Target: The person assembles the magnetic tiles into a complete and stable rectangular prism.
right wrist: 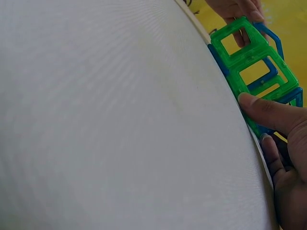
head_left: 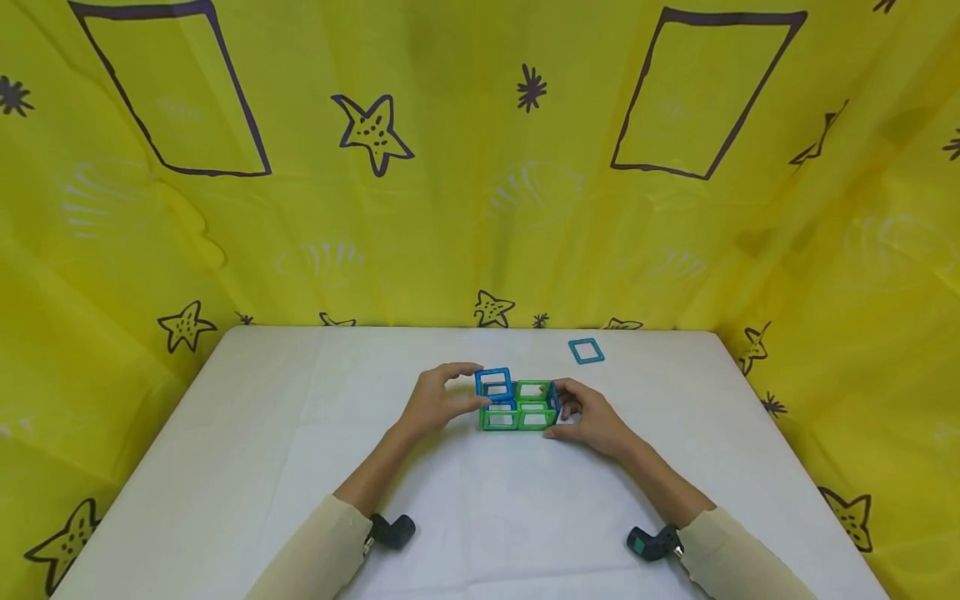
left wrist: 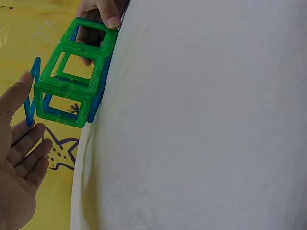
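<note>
A low box of green and blue square magnetic tiles (head_left: pixel 517 411) stands on the white table, two tiles wide along its green front. My left hand (head_left: pixel 437 406) pinches a single blue square tile (left wrist: pixel 36 69) between thumb and finger, tilted at the upper edge of the box's left part. Whether that tile touches the box all along its edge I cannot tell. At the other end, my right hand (head_left: pixel 596 417) holds the box, its thumb on the front green tile (right wrist: pixel 235 60) and the other fingers around the blue end side, partly hidden.
One loose teal square tile (head_left: pixel 591 361) lies flat near the table's back edge, behind and right of the box. The white-covered table (head_left: pixel 510 517) is bounded at the back and sides by a yellow patterned curtain (head_left: pixel 450 233).
</note>
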### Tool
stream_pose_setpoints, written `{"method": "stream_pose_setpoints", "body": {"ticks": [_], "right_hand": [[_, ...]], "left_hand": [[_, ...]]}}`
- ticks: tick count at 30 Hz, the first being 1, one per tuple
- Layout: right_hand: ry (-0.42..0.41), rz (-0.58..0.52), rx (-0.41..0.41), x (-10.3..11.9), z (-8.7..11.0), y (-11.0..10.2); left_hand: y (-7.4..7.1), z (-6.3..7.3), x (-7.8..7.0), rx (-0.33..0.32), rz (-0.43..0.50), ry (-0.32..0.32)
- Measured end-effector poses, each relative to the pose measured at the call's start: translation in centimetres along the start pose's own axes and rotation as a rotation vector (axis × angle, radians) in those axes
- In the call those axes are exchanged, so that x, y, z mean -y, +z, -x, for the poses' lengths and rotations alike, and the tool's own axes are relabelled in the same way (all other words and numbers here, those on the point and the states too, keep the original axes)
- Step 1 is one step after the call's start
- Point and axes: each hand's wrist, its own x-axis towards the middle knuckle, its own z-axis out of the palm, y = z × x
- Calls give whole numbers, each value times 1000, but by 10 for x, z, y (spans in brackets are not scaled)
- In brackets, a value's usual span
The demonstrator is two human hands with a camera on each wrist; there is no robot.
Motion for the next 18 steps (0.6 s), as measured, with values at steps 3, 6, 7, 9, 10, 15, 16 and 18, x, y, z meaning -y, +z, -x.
{"method": "stream_pose_setpoints", "body": {"ticks": [3, 6, 7, 9, 10, 15, 16, 18], "right_hand": [[-1, 3, 0, 0, 0, 0], [-5, 2, 1, 0, 0, 0], [-7, 1, 0, 0, 0, 0], [-8, 1, -2, 1, 0, 0], [-9, 3, -3, 1, 0, 0], [2, 14, -3, 1, 0, 0], [1, 16, -2, 1, 0, 0], [0, 18, -1, 1, 0, 0]], "left_hand": [[3, 1, -1, 10, 0, -1], [5, 2, -2, 23, -1, 0], [5, 2, -3, 27, -2, 4], [6, 3, -4, 35, -11, 12], [6, 3, -5, 40, -14, 13], [8, 4, -7, 54, -40, 5], [8, 4, -7, 55, -42, 3], [8, 5, -7, 54, -42, 4]]}}
